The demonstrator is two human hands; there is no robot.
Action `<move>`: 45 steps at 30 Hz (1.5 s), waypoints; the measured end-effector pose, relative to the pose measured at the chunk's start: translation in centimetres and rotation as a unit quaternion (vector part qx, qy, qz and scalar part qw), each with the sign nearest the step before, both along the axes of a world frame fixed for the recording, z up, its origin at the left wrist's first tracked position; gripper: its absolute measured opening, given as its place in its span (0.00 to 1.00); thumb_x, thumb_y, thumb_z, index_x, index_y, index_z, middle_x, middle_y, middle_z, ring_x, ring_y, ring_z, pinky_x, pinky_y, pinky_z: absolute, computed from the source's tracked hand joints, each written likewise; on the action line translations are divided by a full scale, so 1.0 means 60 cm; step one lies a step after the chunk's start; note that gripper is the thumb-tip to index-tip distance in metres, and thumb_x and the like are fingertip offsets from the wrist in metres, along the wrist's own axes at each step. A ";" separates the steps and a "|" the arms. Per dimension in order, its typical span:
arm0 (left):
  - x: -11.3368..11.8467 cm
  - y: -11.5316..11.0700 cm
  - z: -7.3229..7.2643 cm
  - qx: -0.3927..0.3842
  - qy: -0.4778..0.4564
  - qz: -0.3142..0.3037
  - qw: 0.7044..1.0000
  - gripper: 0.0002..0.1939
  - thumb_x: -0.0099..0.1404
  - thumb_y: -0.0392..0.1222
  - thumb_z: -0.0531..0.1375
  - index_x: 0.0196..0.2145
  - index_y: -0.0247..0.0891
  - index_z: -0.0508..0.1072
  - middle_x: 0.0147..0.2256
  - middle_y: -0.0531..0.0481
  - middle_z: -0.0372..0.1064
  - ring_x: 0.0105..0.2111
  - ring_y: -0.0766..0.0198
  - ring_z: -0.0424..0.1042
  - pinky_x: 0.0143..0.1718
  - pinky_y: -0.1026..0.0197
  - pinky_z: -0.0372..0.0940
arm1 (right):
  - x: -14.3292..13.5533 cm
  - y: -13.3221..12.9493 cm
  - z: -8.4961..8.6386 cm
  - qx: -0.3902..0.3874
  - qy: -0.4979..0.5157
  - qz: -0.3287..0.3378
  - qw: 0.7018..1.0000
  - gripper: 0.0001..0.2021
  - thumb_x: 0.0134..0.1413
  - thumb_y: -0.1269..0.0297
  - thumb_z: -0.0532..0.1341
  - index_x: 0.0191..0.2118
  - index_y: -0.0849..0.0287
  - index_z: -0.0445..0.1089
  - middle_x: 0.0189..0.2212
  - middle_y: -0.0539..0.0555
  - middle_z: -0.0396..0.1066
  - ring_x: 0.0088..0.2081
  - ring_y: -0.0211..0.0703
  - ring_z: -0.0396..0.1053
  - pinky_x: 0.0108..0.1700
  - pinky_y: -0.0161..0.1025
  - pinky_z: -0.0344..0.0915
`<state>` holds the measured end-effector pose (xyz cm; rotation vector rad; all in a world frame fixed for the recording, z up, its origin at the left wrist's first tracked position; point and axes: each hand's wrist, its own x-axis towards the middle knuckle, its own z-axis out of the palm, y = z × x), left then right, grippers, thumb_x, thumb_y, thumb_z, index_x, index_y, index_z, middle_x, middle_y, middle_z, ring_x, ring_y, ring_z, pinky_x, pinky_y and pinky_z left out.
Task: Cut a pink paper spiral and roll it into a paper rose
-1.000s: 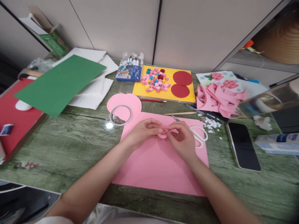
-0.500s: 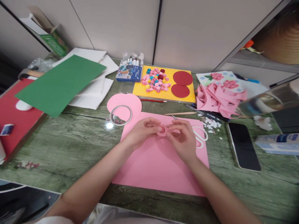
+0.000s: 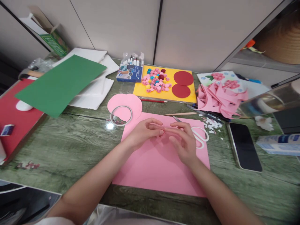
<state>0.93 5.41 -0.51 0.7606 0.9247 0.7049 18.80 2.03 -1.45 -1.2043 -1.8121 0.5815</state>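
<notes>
Above a pink paper sheet (image 3: pixel 161 168), my left hand (image 3: pixel 147 132) pinches a small curled pink paper piece (image 3: pixel 161 136) between thumb and fingers. The piece blends with the sheet, so its exact shape is hard to make out. My right hand (image 3: pixel 181 140) is open, its fingers stretched toward the curl and touching or nearly touching it, with the thumb apart. White-handled scissors (image 3: pixel 201 137) lie beside the right hand on the sheet's edge. Left of my hands, a roll of tape (image 3: pixel 112 120) rests partly over pink paper circles (image 3: pixel 134 101).
Behind the sheet lie a wooden stick (image 3: pixel 181 114), a red pencil (image 3: pixel 153 101) and yellow paper (image 3: pixel 138 91) bearing rolled paper pieces and red circles. Pink scraps (image 3: pixel 220 98) and a phone (image 3: pixel 245 147) are on the right. Green paper (image 3: pixel 62 82) and a marker box (image 3: pixel 130 72) lie farther back.
My right thumb has drawn away from the pink curl and its fingers have straightened. My left hand keeps its pinch in nearly the same place.
</notes>
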 end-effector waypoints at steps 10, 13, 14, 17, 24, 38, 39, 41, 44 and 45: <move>0.002 -0.001 0.000 0.038 0.044 0.033 0.998 0.14 0.50 0.38 0.65 0.35 0.37 0.68 0.28 0.52 0.72 0.28 0.69 0.69 0.31 0.65 0.60 | -0.009 0.004 -0.003 -0.125 0.026 0.002 0.992 0.08 0.52 0.65 0.60 0.40 0.54 0.68 0.29 0.50 0.70 0.31 0.40 0.68 0.35 0.40 0.64; 0.002 -0.001 -0.001 0.029 0.026 0.033 0.999 0.14 0.50 0.38 0.65 0.35 0.37 0.67 0.28 0.52 0.71 0.28 0.69 0.69 0.31 0.65 0.60 | -0.011 0.002 -0.006 -0.188 0.048 -0.005 0.981 0.06 0.51 0.66 0.60 0.38 0.55 0.67 0.27 0.49 0.72 0.29 0.39 0.70 0.34 0.38 0.64; 0.003 -0.001 -0.002 0.027 0.023 0.030 0.999 0.14 0.50 0.38 0.65 0.35 0.37 0.67 0.29 0.52 0.71 0.28 0.69 0.69 0.32 0.64 0.60 | -0.011 0.002 -0.008 -0.199 0.055 -0.009 0.978 0.05 0.51 0.66 0.61 0.36 0.55 0.67 0.27 0.49 0.72 0.29 0.39 0.70 0.34 0.37 0.64; 0.003 -0.001 -0.002 0.022 0.028 0.023 0.999 0.14 0.50 0.38 0.65 0.34 0.37 0.67 0.29 0.52 0.71 0.27 0.69 0.68 0.31 0.65 0.60 | -0.009 0.004 -0.011 -0.202 0.076 -0.018 0.976 0.03 0.49 0.68 0.61 0.31 0.56 0.66 0.25 0.48 0.71 0.28 0.39 0.69 0.33 0.37 0.64; 0.002 0.001 -0.001 0.012 0.022 0.024 0.999 0.15 0.49 0.40 0.67 0.34 0.37 0.67 0.29 0.52 0.72 0.28 0.69 0.69 0.30 0.66 0.59 | -0.005 0.008 -0.008 -0.178 0.067 -0.001 0.982 0.05 0.46 0.74 0.59 0.27 0.56 0.65 0.24 0.46 0.69 0.27 0.37 0.67 0.31 0.35 0.62; 0.004 -0.003 -0.004 0.014 0.021 0.001 1.000 0.15 0.49 0.38 0.67 0.35 0.35 0.69 0.30 0.48 0.73 0.32 0.64 0.73 0.37 0.59 0.65 | 0.002 0.008 -0.011 -0.161 0.105 0.016 0.981 0.05 0.51 0.71 0.57 0.32 0.55 0.68 0.29 0.49 0.72 0.31 0.39 0.71 0.34 0.36 0.68; 0.004 -0.003 -0.003 0.018 0.022 0.003 1.000 0.15 0.49 0.38 0.66 0.35 0.35 0.69 0.30 0.48 0.73 0.32 0.64 0.73 0.37 0.58 0.65 | 0.001 0.008 -0.011 -0.166 0.112 0.016 0.980 0.04 0.51 0.70 0.58 0.33 0.55 0.68 0.30 0.49 0.72 0.32 0.39 0.72 0.35 0.36 0.69; 0.004 -0.002 -0.003 0.027 0.022 0.004 0.999 0.15 0.49 0.39 0.66 0.35 0.35 0.69 0.30 0.48 0.73 0.32 0.63 0.73 0.37 0.58 0.65 | -0.001 0.008 -0.013 -0.182 0.125 0.011 0.975 0.04 0.49 0.69 0.60 0.34 0.55 0.68 0.31 0.50 0.73 0.33 0.40 0.73 0.36 0.37 0.70; 0.003 -0.001 -0.002 0.033 0.026 0.010 0.999 0.15 0.49 0.38 0.67 0.34 0.34 0.69 0.30 0.48 0.73 0.33 0.63 0.73 0.38 0.57 0.65 | -0.005 0.007 -0.018 -0.194 0.124 -0.003 0.973 0.06 0.47 0.70 0.61 0.35 0.55 0.68 0.32 0.51 0.74 0.35 0.42 0.73 0.38 0.38 0.71; 0.003 0.000 -0.002 0.032 0.027 0.013 0.999 0.15 0.48 0.38 0.67 0.34 0.34 0.69 0.30 0.48 0.73 0.33 0.63 0.73 0.39 0.57 0.65 | -0.006 0.007 -0.019 -0.193 0.119 -0.010 0.974 0.07 0.48 0.70 0.61 0.35 0.55 0.69 0.33 0.51 0.74 0.35 0.42 0.73 0.39 0.39 0.71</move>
